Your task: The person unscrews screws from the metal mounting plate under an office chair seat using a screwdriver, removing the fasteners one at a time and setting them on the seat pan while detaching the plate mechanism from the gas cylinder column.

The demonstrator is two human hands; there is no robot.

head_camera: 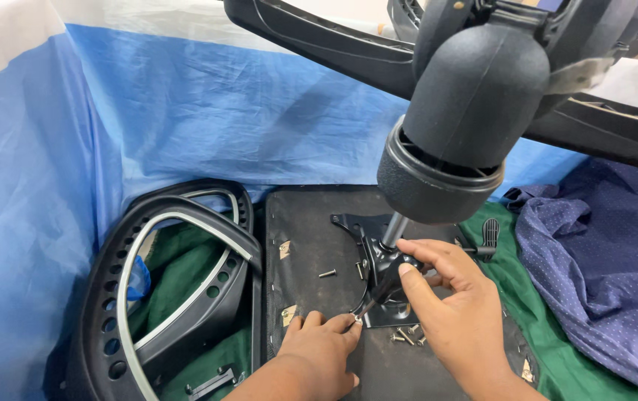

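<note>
Nearest the camera, the left hand (319, 349) rests palm-down on the upturned seat base (311, 245), its fingers curled and pinching what looks like a small screw at the tip of a tool, apparently to steady it over a hole. The right hand (445, 304) wraps its fingers closed around the dark handle of that screwdriver (382, 293) (the shaft is partly hidden, so the tool's exact kind is uncertain), angling it down at the black metal mounting plate (378, 252) lying flat on the underside of the seat. Loose screws (406, 336) lie just beside the plate within easy reach, and one more screw (327, 273) sits to its left. A gas-lift column (460, 134) rises from the plate towards the camera. To the left leans a black chair-back frame (177, 289); beyond hangs blue plastic sheeting (185, 104).
</note>
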